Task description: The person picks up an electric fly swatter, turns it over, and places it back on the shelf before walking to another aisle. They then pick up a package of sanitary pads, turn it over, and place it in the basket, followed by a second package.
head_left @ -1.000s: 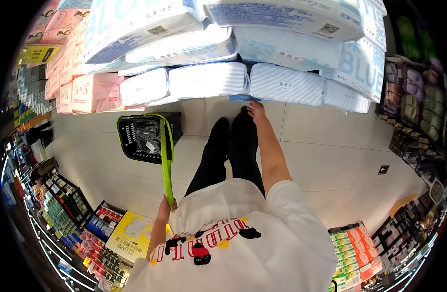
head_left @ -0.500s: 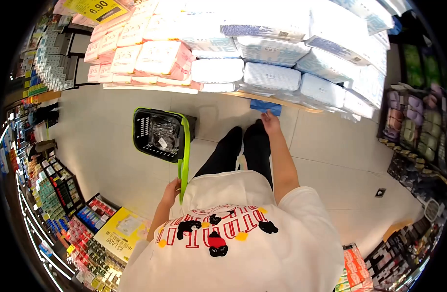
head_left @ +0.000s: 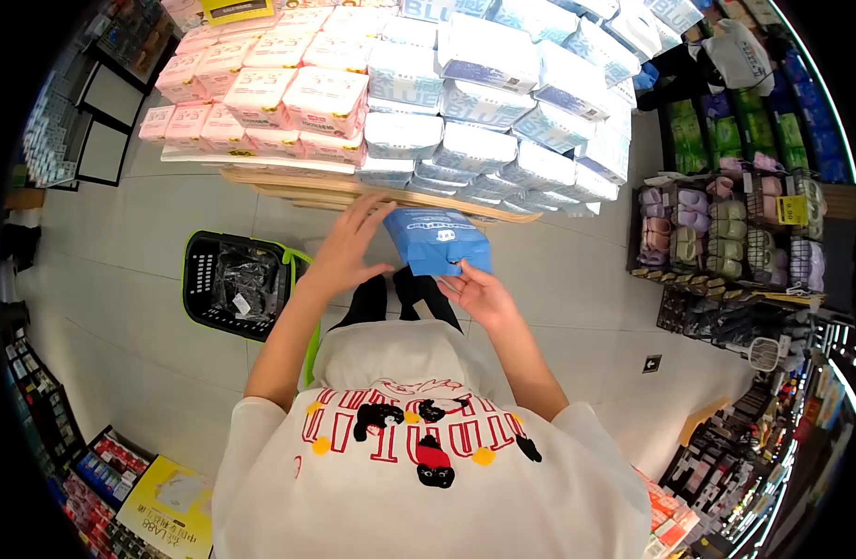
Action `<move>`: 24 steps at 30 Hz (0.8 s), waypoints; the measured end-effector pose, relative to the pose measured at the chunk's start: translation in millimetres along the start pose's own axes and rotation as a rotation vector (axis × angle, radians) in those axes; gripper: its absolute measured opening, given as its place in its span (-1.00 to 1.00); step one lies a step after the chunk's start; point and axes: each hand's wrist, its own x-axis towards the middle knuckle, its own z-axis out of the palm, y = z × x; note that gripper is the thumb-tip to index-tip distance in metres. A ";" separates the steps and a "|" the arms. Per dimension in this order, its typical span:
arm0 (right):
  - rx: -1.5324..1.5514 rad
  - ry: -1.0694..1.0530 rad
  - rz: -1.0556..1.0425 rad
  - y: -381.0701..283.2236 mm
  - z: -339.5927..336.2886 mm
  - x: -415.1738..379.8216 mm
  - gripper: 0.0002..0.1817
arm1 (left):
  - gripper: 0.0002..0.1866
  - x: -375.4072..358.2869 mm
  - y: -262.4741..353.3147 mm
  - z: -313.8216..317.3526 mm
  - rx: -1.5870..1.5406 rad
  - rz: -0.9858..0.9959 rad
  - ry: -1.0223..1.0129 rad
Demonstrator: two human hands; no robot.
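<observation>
A blue plastic package (head_left: 437,238) with white print is in front of me, just below the edge of the stacked display. My right hand (head_left: 481,293) grips its near right corner between thumb and fingers. Left of the package, my left hand (head_left: 347,250) is open with the fingers spread, fingertips close to its upper left corner. A black shopping basket (head_left: 195,303) with a green rim is at my left, and its green handle runs up past my left forearm. Inside the basket lies a black item in clear wrapping (head_left: 246,279) with a white tag.
Pink tissue packs (head_left: 325,98) and white-and-blue packs (head_left: 484,102) are piled on a wooden-edged stand (head_left: 390,196) ahead. Racks of slippers (head_left: 726,228) stand at the right. A yellow display box (head_left: 171,503) is at the lower left, on the tiled floor's edge.
My right hand has brought the blue package up from below the stand's edge. My left hand has left the basket handle and risen beside the package.
</observation>
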 end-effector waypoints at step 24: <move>-0.809 -0.233 -0.753 10.4 131.8 -88.1 -0.08 | -0.35 -35.6 78.1 -36.4 -1.228 -0.301 0.358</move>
